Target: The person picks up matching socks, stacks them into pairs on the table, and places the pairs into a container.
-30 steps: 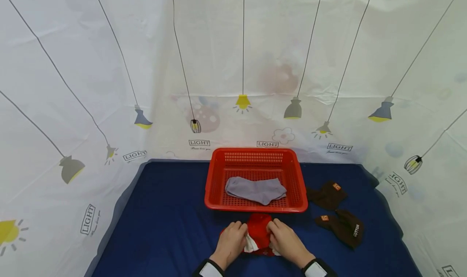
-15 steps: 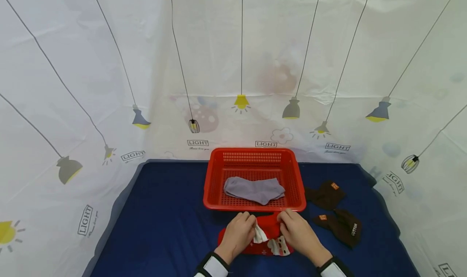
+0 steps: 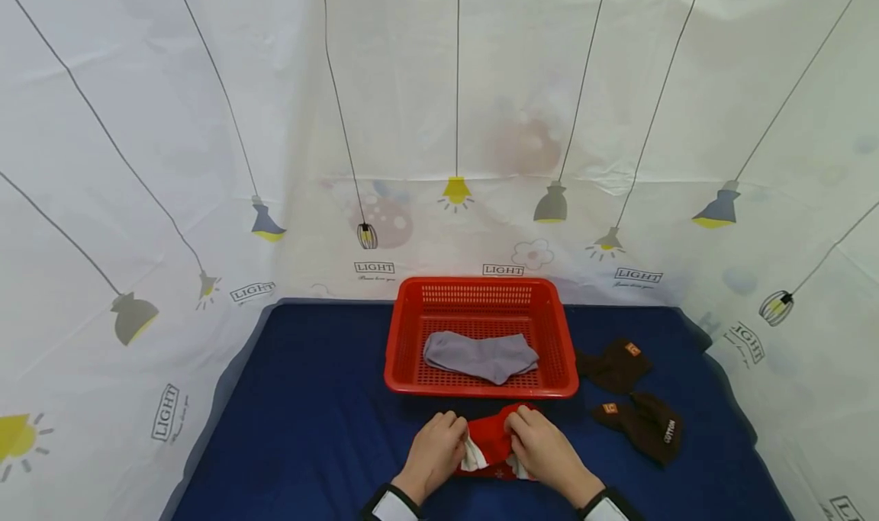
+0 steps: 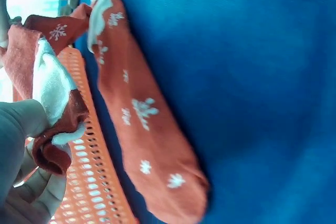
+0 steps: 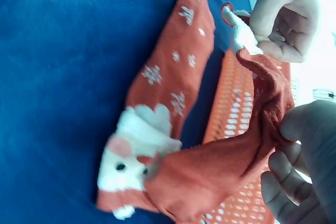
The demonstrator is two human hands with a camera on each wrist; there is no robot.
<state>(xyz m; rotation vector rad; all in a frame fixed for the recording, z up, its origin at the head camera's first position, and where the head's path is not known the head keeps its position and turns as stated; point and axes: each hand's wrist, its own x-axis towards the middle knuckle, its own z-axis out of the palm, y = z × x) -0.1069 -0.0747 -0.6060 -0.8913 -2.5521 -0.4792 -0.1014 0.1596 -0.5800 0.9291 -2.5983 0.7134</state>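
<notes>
In the head view both hands hold a red sock [image 3: 491,434] stretched between them, just in front of the red basket. My left hand [image 3: 434,451] pinches it by a white part; thumb and fingers close on that end in the left wrist view. My right hand [image 3: 547,452] pinches the plain red fabric farther along, as the right wrist view shows. Below them a second red sock [image 5: 173,66] lies flat on the blue cloth, with white snowflakes and a white face [image 5: 134,163] near one end. In the head view the hands cover much of it.
A red plastic basket [image 3: 481,392] stands beyond the hands, with grey socks [image 3: 481,357] lying in it. To its right, two brown socks [image 3: 614,366] with orange labels lie apart on the dark blue cloth [image 3: 309,399]. A white printed sheet [image 3: 412,86] hangs behind and around.
Half a second ago both hands had shifted right with the held sock, baring the lower sock's face; now they are back to the left. Their pinch on the sock stays. Basket and brown socks are unmoved.
</notes>
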